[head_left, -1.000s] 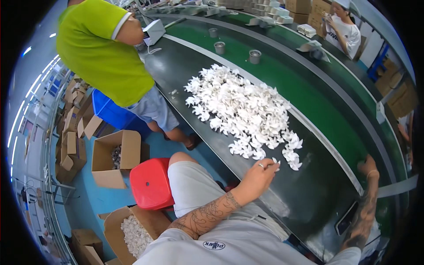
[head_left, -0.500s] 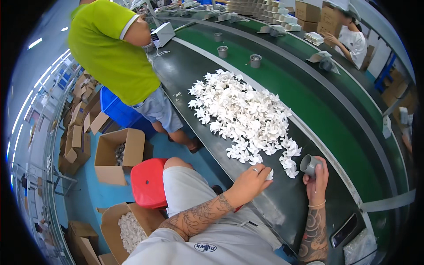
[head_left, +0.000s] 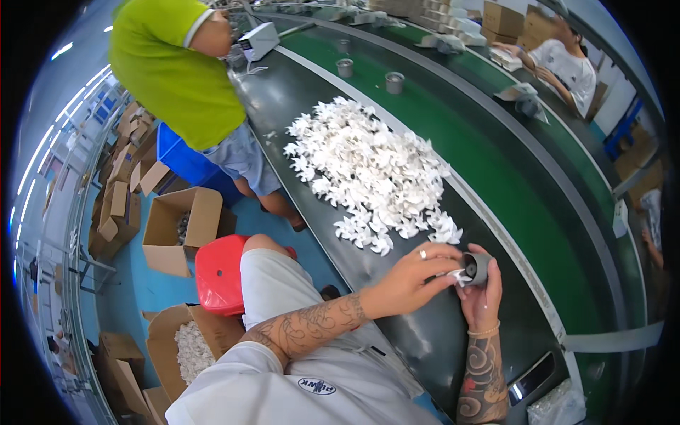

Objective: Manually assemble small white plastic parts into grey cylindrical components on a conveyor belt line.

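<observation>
My right hand point(head_left: 483, 303) is wrapped round a small grey plastic cup point(head_left: 482, 267), its open mouth tilted toward my left hand. In my left hand point(head_left: 407, 283), a small white bladed plastic piece point(head_left: 461, 278) is pinched between thumb and fingers at the cup's rim. Whether that piece is partly inside the cup I cannot tell. A dark round centre shows within the cup. Beyond my hands, a large heap of white bladed fan-like pieces point(head_left: 375, 173) lies on the dark worktop point(head_left: 418, 340).
Grey cups point(head_left: 394, 83) stand on the green conveyor belt point(head_left: 489, 134) to the right of the worktop. A phone point(head_left: 531, 379) and a clear plastic bag point(head_left: 558, 405) lie near my right forearm. A person in a green shirt point(head_left: 177, 78) stands at the left, near a red stool point(head_left: 219, 275) and cardboard boxes point(head_left: 166, 230).
My left hand has moved right from the heap's near edge to the cup, bringing a white bladed piece to its mouth. The whole view has shifted slightly.
</observation>
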Tool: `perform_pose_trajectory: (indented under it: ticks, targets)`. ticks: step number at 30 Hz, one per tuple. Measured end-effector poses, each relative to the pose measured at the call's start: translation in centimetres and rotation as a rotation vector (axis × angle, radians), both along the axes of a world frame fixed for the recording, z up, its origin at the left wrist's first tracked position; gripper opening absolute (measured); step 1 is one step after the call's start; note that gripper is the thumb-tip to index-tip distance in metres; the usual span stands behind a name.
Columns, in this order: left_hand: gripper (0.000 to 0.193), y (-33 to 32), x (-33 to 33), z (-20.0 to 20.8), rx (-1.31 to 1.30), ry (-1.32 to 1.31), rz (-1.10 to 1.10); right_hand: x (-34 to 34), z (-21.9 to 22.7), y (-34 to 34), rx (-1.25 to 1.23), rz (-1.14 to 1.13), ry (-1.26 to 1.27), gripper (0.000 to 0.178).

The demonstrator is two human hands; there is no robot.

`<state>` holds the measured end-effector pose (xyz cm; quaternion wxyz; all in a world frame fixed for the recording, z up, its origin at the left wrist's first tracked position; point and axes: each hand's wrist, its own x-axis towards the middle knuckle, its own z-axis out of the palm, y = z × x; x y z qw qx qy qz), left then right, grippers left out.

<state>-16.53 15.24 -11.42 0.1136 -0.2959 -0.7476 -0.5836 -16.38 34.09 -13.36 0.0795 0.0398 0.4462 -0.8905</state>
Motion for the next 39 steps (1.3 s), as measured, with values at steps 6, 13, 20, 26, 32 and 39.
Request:
perform_pose_trajectory:
  ticks: [6,13,20,26,32,39]
  targets:
    - [0.018,1.6,-1.0,-1.5,-0.067,-0.069,0.019,-1.6,-1.0,0.2,-0.051,0.155,-0.031,0.055]
    - [0.018,2.3,-2.0,-1.1,-0.124,0.046,0.030,-1.4,-0.5,1.0,-0.012,0.161,-0.025,0.053]
    - [0.017,2.1,-1.8,-2.0,-0.052,0.010,0.059,-1.2,-0.6,0.9,0.099,0.167,0.002,0.054]
    - [0.016,1.8,-1.5,-1.7,-0.042,-0.190,0.055,-1.2,-0.7,0.8,0.221,0.151,-0.008,0.056]
    - [0.015,1.6,-1.9,-2.1,0.266,-0.559,-0.054,-1.4,-1.4,0.5,0.383,0.088,0.126,0.050]
    - [0.027,1.0,-2.6,-1.6,0.214,-0.514,-0.247,-1.3,-0.8,0.7,0.158,0.170,0.041,0.053]
